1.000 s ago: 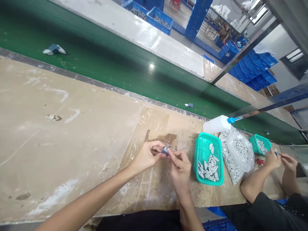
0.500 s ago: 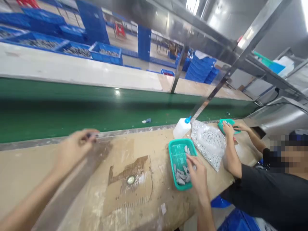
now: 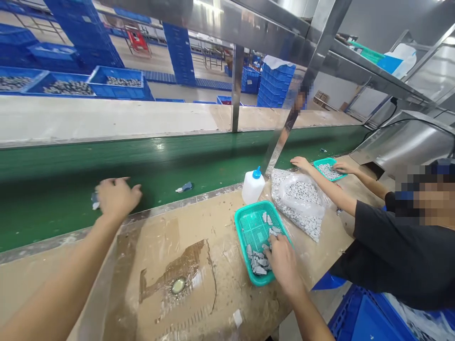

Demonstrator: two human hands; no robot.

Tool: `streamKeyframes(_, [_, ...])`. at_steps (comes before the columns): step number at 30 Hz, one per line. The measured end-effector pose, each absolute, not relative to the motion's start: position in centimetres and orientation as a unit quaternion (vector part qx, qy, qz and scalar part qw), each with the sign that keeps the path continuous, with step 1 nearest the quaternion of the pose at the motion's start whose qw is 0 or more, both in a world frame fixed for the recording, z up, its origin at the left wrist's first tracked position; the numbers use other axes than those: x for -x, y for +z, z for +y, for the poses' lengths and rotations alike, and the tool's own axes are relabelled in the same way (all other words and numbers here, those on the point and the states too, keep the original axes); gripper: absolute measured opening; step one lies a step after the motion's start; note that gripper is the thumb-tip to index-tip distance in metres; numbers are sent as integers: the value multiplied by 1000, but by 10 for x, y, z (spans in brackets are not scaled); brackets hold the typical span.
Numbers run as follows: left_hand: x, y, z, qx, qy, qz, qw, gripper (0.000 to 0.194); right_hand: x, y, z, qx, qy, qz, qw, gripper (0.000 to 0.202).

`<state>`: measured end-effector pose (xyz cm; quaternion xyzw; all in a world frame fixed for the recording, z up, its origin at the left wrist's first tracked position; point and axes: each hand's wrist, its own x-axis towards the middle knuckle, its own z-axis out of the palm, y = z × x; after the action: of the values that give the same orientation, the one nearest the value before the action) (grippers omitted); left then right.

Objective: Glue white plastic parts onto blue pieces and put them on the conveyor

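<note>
Over the green conveyor belt (image 3: 220, 166), my left hand (image 3: 119, 195) is open, its fingers stretched apart. Just beyond its fingertips, at the left, lies a small dark blue and white part (image 3: 95, 201), partly hidden by the hand. Another such part (image 3: 184, 187) rests on the belt further right. My right hand (image 3: 285, 265) reaches into a green plastic basket (image 3: 239, 232) holding loose flat grey pieces (image 3: 259, 263). Its thumb and fingers are bent together among the pieces; what is between the tips is hidden.
A white bottle with a blue cap (image 3: 253, 185) stands behind the basket, beside a clear bag of small pieces (image 3: 302, 196). A co-worker (image 3: 398, 237) at the right has both hands near another green basket (image 3: 329, 169). A metal post (image 3: 289, 125) rises behind the bottle. Torn cardboard (image 3: 185, 284) covers the worktop.
My left hand has moved forward over the belt, its fingers now spread and a blue and white part beside it. My right hand has lowered into the grey pieces. The co-worker's one hand now reaches the belt.
</note>
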<state>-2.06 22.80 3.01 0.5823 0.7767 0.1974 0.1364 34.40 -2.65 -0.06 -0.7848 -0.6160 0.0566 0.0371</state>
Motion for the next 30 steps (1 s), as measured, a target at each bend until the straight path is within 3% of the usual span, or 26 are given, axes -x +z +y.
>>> streamKeyframes(6, [-34, -2, 236, -674, 232, 660, 236, 40, -347, -12, -25, 756, 24, -653, 34, 24])
streamKeyframes(9, [-46, -13, 228, -657, 246, 669, 245, 33, -351, -17, -27, 726, 68, -666, 160, 20])
streamKeyframes(13, [-37, 2, 207, -640, 280, 668, 256, 28, -353, -13, -36, 654, 240, -611, 377, 11])
streamKeyframes(18, [-9, 39, 172, -558, 352, 663, 354, 45, -338, 7, -52, 608, 453, -444, 477, 29])
streamKeyframes(20, [1, 44, 150, -489, 398, 630, 454, 57, -324, 15, -56, 580, 511, -404, 489, 33])
streamKeyframes(24, [9, 32, 84, -335, 432, 562, 621, 65, -284, 22, -59, 520, 572, -419, 477, 16])
streamKeyframes(30, [3, 1, 6, -226, 493, 524, 657, 58, -241, 7, -48, 462, 587, -535, 395, 19])
